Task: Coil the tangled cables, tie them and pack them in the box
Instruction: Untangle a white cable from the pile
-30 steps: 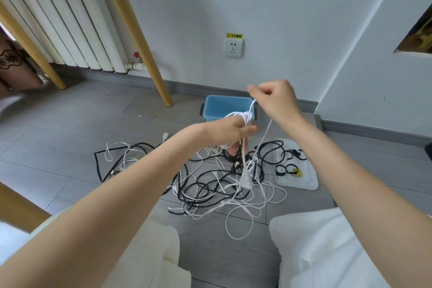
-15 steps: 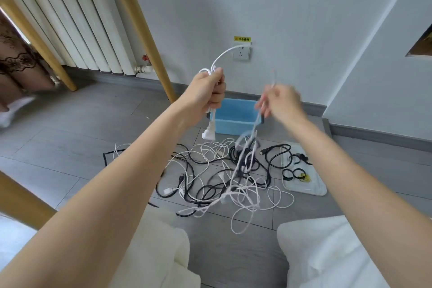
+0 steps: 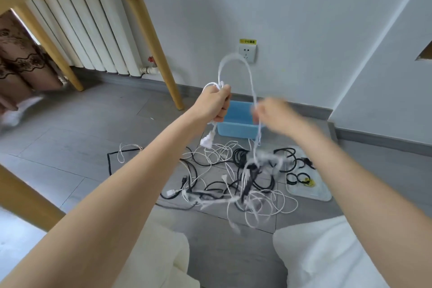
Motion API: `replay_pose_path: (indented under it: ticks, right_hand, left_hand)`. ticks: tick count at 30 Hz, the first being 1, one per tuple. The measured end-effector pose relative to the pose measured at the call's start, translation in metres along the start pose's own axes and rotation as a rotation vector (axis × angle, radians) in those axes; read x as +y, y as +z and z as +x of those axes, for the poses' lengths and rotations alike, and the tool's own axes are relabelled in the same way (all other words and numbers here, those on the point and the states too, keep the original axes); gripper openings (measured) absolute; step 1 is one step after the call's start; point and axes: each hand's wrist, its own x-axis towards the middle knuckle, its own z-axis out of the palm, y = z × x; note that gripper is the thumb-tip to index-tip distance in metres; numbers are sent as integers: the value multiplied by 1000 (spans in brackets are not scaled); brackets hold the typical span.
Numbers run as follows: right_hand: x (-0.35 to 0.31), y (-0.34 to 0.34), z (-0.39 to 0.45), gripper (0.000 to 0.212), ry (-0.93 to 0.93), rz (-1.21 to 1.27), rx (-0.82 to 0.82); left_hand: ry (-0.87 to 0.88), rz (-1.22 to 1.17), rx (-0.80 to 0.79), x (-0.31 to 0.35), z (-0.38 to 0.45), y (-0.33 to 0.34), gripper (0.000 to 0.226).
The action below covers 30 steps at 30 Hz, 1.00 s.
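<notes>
The white cable [image 3: 236,63] arches up between both hands, its gathered turns clamped in the left hand [image 3: 214,105] while the blurred right hand [image 3: 272,116] pinches the run rising from the floor tangle [image 3: 233,177], feeding another loop, before the blue box [image 3: 236,124].

Both arms reach forward, the left hand [image 3: 216,105] fisted round a cable [image 3: 236,63], the blurred right hand [image 3: 272,116] pinching it beside.
</notes>
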Motion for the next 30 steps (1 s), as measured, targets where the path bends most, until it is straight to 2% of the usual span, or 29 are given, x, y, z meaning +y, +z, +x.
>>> replay_pose_path:
  ticks: [1,2,3,4,5,6,7,9,10,11,13,14,15,18,22,24,27,30]
  right_hand:
    - [0,3,-5,36,37,-21,-117]
    - [-4,-3,-4,38,59,97,-41]
    - [-12,-16,-2,39,47,356,194]
    - [-19,-31,1,38,-36,590,518]
    - [-24,-42,4,36,-99,756,693]
    - [-27,-46,4,35,-144,809,690]
    - [-22,-37,5,34,-105,695,560]
    - [-14,-2,-4,37,69,348,52]
    - [-12,7,-6,38,115,335,-6]
    - [-12,6,-5,37,137,443,89]
    - [-19,-11,-1,35,81,758,391]
    - [-22,-20,0,35,53,836,422]
    - [-21,-22,-2,35,35,835,373]
    - [-14,-5,-4,36,96,671,228]
    - [-17,-10,-2,36,6,824,250]
    - [-21,-11,-2,34,-67,925,273]
    - [-18,-23,0,33,-133,1013,467]
    - [-5,-44,1,35,-109,1143,713]
  left_hand:
    - [-6,10,10,-2,1,-1,39]
    - [-13,19,22,-3,2,-3,39]
    - [-14,22,36,-5,2,-5,39]
    - [-1,23,48,-4,1,-5,38]
    - [16,24,51,-3,2,-5,38]
    - [22,23,43,-1,1,-3,37]
    - [19,26,34,0,-1,-1,37]
    - [-1,58,46,-3,-2,1,35]
    - [-19,80,54,-6,-1,0,34]
    - [-42,93,66,-9,0,-2,34]
    - [-56,131,118,-13,1,-7,31]
    - [-57,160,131,-13,2,-7,29]
    - [-67,194,126,-14,1,-7,27]
    - [-100,277,42,-17,0,0,32]
    - [-85,210,-76,-14,-3,8,34]
    - [-96,135,-222,-11,-6,11,29]
    - [-116,102,-410,-5,-13,12,26]
    - [-92,298,-348,-3,-15,11,32]
